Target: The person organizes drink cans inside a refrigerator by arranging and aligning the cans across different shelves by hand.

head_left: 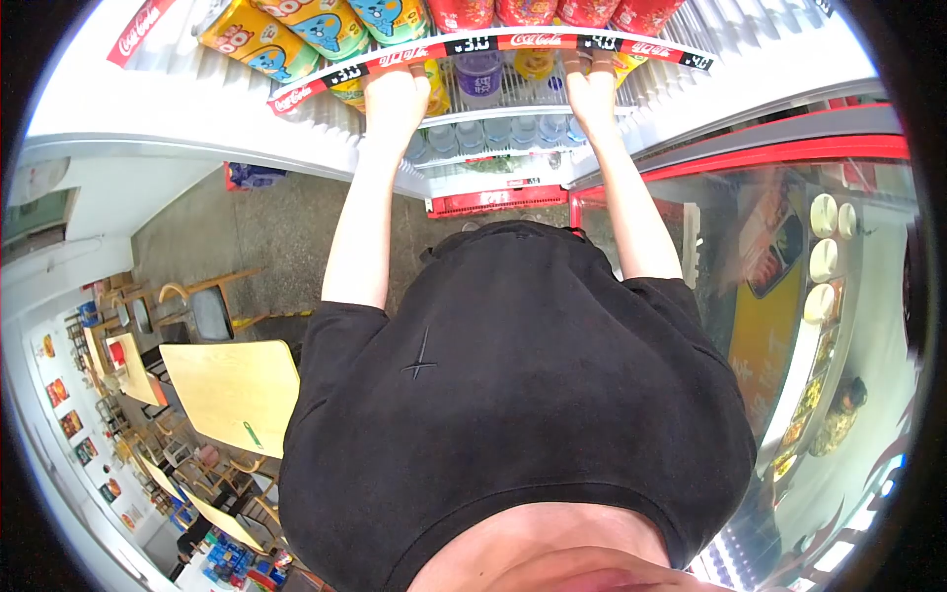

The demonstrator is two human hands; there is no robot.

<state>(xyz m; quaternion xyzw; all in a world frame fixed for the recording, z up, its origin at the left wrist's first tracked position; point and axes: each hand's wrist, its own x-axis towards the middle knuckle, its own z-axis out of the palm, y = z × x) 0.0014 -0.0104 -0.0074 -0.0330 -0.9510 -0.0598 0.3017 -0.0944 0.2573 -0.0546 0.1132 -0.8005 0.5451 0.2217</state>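
Note:
Both arms reach into a refrigerated drinks cabinet. My left hand (392, 99) is under the front edge of the upper shelf (538, 40), beside yellow packages (435, 89). My right hand (593, 97) is at the same height farther right, near a yellow-labelled container (534, 65). The shelf's red price strip and shadow hide most of the fingers of both hands, so whether they grip anything is unclear. Between the hands stands a purple-labelled cup (479, 76). Above are yellow-and-blue cans (316, 28) and red cans (526, 12).
Clear bottles (496, 130) line a lower shelf. The cabinet's glass door (681, 222) stands open on the right, with a red edge (769, 150). Behind on the left are a pale wooden table (232, 390) and a chair (209, 314). Food trays (804, 405) show on the right.

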